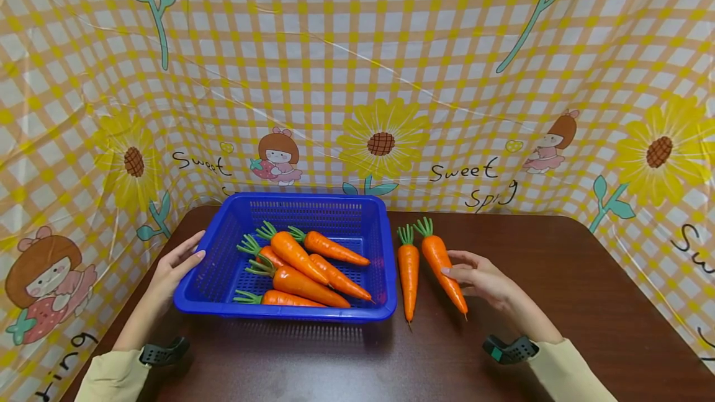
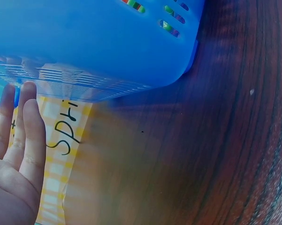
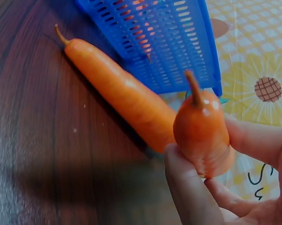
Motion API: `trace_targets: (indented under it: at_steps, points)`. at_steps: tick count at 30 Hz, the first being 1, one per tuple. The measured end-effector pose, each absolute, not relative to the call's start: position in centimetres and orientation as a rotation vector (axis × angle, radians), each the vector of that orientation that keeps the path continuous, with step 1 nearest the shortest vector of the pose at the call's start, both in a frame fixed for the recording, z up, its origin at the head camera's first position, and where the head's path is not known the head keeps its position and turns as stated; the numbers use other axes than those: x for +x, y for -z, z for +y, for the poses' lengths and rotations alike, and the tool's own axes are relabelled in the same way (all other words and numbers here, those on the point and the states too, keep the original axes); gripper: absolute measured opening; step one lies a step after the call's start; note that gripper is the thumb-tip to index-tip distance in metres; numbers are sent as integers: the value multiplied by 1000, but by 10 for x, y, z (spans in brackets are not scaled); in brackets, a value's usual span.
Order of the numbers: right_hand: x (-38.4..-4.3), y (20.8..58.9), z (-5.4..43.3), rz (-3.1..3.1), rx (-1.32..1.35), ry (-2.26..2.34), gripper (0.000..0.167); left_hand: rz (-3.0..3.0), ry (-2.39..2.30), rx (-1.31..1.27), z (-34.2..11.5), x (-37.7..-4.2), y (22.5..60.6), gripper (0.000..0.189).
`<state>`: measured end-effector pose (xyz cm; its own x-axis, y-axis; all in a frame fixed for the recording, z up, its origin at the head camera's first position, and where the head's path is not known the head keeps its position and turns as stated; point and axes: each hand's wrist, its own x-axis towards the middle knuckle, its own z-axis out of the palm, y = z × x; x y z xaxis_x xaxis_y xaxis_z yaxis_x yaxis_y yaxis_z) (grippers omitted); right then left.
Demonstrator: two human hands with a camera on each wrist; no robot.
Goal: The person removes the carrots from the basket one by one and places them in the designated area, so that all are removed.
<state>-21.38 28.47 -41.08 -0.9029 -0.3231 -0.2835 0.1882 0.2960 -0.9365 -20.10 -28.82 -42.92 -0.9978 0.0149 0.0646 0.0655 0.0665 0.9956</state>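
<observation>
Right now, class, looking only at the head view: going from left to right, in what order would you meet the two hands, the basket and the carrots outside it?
Left hand → blue basket → unheld carrot → held carrot → right hand.

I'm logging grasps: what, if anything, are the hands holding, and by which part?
The right hand pinches a carrot around mid-body; the left hand, at the side of the blue basket, grips nothing.
</observation>
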Motion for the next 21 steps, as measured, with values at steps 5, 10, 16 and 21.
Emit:
trace_targets:
  at_steps: [5,10,16,21]
  points:
    - [-214,414,287,2160,-94,1616,75,-2260,2131,-97,-288,-201,430,50]
    - [-215,419,288,2176,-48,1579,75,-2269,2112,-113,-288,-202,429,50]
    - [-216,423,288,2200,-24,1550,75,-2276,2106,-100,-287,-202,429,50]
    - [-218,427,287,2226,5,1520,75,-2265,2115,-95,-287,-202,429,50]
